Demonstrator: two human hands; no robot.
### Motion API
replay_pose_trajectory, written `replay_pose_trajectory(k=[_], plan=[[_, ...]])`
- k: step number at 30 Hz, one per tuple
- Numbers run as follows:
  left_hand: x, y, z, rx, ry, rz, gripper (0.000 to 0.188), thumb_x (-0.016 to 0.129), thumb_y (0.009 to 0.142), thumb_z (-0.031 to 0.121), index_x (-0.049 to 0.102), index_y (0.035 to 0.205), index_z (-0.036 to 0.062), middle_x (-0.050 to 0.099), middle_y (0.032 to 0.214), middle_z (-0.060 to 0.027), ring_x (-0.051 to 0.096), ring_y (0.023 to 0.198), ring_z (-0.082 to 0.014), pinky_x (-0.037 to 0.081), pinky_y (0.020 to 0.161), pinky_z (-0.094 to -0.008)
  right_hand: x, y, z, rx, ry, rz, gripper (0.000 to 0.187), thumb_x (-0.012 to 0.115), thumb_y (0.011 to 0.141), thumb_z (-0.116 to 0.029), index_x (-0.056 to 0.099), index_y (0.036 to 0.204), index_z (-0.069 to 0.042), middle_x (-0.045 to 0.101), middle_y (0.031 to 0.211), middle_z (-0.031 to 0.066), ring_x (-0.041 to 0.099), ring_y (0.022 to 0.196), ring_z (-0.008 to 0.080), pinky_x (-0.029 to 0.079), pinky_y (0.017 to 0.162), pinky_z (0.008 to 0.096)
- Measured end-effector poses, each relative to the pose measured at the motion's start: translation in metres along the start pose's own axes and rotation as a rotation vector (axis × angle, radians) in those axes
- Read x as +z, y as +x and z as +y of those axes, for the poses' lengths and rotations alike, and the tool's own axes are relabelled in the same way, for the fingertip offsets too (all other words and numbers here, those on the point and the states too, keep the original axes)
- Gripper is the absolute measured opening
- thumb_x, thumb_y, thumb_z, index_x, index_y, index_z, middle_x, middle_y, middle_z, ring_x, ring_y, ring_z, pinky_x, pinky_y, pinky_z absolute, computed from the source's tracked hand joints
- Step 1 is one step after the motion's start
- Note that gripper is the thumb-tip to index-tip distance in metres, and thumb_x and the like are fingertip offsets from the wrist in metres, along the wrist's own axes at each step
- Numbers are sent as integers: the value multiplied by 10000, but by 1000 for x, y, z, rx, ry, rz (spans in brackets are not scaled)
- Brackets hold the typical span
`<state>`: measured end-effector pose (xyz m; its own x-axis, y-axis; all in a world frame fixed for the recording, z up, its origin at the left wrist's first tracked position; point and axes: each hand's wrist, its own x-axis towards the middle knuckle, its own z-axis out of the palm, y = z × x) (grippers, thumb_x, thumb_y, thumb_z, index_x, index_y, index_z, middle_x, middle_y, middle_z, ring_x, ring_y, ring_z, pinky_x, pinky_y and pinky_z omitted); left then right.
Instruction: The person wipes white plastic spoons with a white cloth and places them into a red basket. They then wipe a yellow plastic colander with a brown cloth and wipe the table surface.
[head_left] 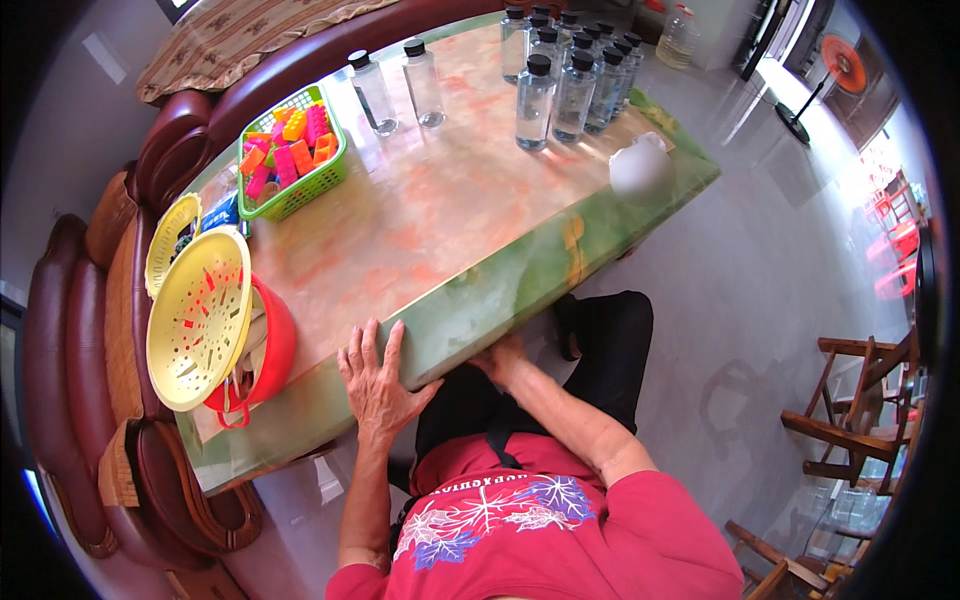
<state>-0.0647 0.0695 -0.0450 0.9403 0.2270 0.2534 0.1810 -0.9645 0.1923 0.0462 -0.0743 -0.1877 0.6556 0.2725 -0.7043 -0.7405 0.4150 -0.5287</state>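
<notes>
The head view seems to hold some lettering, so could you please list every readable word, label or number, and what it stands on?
Red short-sleeved cloth shirt: a line of white letters by its blue-and-white leaf print; I won't copy it.
Blue packet beside the green plastic basket: markings too small and blurred to read.
Clear black-capped bottles: no lettering discernible.

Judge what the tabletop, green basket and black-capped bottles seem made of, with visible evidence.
Tabletop: probably polished stone or a lookalike; glossy, with marbled green and pinkish patches.
Green basket: likely moulded plastic; bright even colour, regular perforations.
Black-capped bottles: smooth glass or clear plastic; see-through walls with highlights fit either.
</notes>
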Motion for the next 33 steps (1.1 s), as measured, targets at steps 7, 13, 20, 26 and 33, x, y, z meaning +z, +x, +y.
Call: replay_pose_trajectory(k=[7,13,20,26,33], plan=[[-4,-7,-18,31,-252,157,780,760,675,379,453,1323,71,433,1341,-156,348,1283,-365,257,1066,-500,28,-63,45,238,-93,-681,167,477,925,-129,611,931,-28,634,773,68,616,659,177,483,517,322],[-23,-41,-46,-212,-435,396,470,629,836,188,488,1238,-9,516,1213,-183,465,1144,-347,338,1007,-425,33,-147,-31,-179,-899,-762,282,556,873,-109,584,1124,16,656,936,78,609,844,136,502,764,289],[-24,-87,-43,-326,-452,584,372,602,837,146,506,1162,-8,526,1183,-173,466,1106,-328,336,986,-420,34,-99,-67,-1605,-1736,29,540,647,768,-206,507,1244,5,493,1181,171,465,1092,320,378,867,440],[-15,-99,-43,-477,-472,596,416,621,840,158,469,1197,9,468,1235,-176,414,1163,-315,301,1010,-410,102,-92,-32,-1495,-1898,-37,618,622,774,-289,460,1309,-26,446,1271,164,428,1146,309,349,875,416],[-22,-102,-45,-566,-638,706,386,584,858,144,465,1201,15,424,1276,-175,383,1195,-298,291,1013,-399,170,-94,31,-1642,-1786,-646,519,552,780,-238,494,1270,-78,467,1266,132,442,1131,295,375,824,407]])
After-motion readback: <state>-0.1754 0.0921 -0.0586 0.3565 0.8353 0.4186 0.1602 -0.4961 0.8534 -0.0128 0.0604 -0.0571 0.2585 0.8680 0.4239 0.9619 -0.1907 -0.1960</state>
